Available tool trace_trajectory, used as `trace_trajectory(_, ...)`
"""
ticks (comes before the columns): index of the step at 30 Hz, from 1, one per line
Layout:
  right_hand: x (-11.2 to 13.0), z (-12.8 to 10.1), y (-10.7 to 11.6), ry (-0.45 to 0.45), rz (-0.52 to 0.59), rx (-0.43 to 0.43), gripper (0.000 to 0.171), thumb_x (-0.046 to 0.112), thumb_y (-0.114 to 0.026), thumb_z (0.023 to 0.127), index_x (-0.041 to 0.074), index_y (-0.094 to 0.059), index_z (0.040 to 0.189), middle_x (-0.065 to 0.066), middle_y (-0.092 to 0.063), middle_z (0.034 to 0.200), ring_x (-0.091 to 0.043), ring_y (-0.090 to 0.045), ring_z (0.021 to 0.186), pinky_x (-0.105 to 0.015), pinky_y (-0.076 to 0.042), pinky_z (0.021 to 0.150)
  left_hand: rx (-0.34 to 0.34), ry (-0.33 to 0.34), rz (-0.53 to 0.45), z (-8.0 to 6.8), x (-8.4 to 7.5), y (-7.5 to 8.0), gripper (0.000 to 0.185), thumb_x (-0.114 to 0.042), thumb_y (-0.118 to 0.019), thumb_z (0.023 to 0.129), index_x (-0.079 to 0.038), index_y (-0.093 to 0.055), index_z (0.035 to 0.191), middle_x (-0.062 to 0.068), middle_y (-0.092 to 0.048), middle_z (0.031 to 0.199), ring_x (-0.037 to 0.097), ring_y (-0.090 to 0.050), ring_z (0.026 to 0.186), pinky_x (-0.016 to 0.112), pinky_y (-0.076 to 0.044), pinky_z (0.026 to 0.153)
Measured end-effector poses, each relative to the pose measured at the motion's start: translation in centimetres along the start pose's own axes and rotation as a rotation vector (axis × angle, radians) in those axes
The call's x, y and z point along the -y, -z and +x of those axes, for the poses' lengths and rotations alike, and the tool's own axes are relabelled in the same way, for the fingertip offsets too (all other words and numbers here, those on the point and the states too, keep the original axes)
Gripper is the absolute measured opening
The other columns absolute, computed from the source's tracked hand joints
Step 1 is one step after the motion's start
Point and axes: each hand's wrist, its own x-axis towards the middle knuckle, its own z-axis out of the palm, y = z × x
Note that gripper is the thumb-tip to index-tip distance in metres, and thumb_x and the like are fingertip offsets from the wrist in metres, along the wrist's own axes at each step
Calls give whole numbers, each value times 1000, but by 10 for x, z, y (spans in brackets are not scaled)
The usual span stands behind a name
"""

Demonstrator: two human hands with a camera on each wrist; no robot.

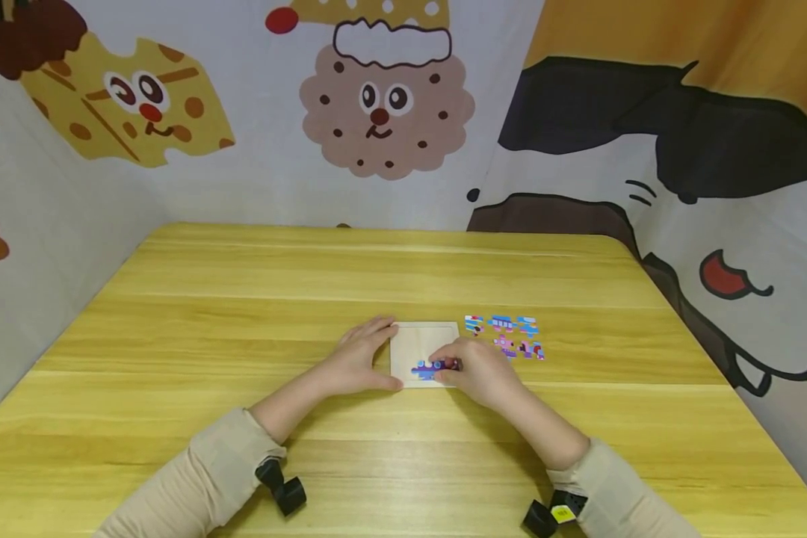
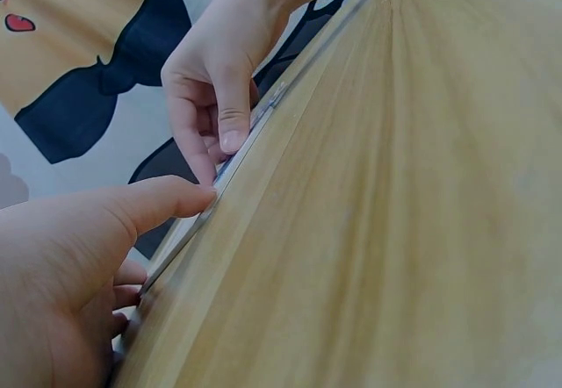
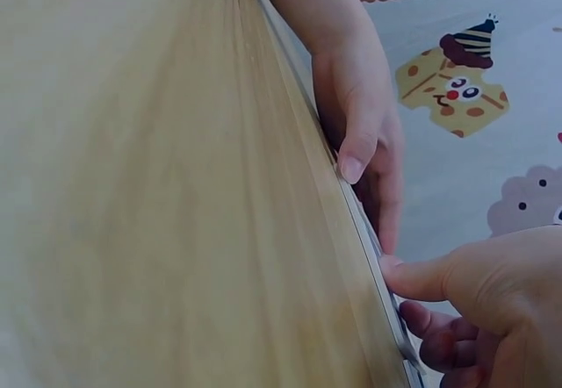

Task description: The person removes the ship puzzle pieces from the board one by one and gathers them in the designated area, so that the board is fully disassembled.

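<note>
Two hands at a small square pale wooden puzzle tray (image 1: 425,338), which lies flat on the yellow wood-grain table (image 1: 242,299), near the front and slightly right of middle. Left hand (image 1: 359,357) rests against the tray's 9 o'clock edge, thumb along the near corner and fingers laid straight over the far corner; fingers relaxed, grasping nothing. Left wrist view: left thumb tip (image 2: 189,197) touching the tray's thin edge (image 2: 241,155). Right hand (image 1: 480,371) sits at the tray's 4 o'clock corner, fingertips pinching a blue-and-purple jigsaw piece (image 1: 428,368) that lies in the tray's near row. Right wrist view: right thumb (image 3: 413,278) against the tray's edge (image 3: 373,247), remaining fingers curled under.

Loose cluster of about five small pink, blue and white jigsaw pieces (image 1: 506,336) on the table at 3 o'clock of the tray, just beside it, not touching. Right hand partly hides the tray's near right corner.

Beige sleeves (image 1: 222,463) on both forearms; black wrist-mounted cameras (image 1: 281,486) at the cuffs. Cartoon-printed fabric backdrop (image 1: 383,104) encloses the table at 9, 12 and 3 o'clock.
</note>
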Motion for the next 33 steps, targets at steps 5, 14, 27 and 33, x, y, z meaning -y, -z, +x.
trace_trajectory(5, 3, -1, 0, -4, -1, 0, 19, 15, -79, 79, 17, -74, 97, 11, -55, 75, -9, -48, 65, -28, -43, 57, -3, 0, -8, -1, -1, 0, 92, -41, -78, 75, 0, -35, 146, 11, -24, 156, 28, -11, 144, 54, -8, 112)
trace_trajectory(14, 6, -3, -1, -16, -14, -2, 19, 14, -79, 79, 17, -72, 96, 8, -56, 76, -10, -49, 65, -28, -43, 55, -6, 3, -4, 1, 1, -1, 92, -42, -78, 75, -1, -36, 146, 10, -24, 156, 27, -11, 144, 53, -9, 112)
trace_trajectory(27, 6, -7, -2, 31, -10, -77, 22, 13, -81, 77, 18, -69, 96, 10, -60, 80, -7, -51, 67, -27, -44, 59, -3, 4, -3, -1, -1, 0, 92, -42, -78, 75, -1, -36, 146, 10, -24, 156, 27, -12, 144, 52, -9, 113)
trace_trajectory(33, -2, -8, -4, 29, 149, -78, 16, 7, -76, 81, 17, -70, 93, 10, -58, 76, -7, -49, 61, -25, -44, 53, -3, 16, 6, -1, -1, 0, 93, -43, -78, 75, -2, -36, 147, 8, -23, 156, 25, -11, 144, 52, -9, 113)
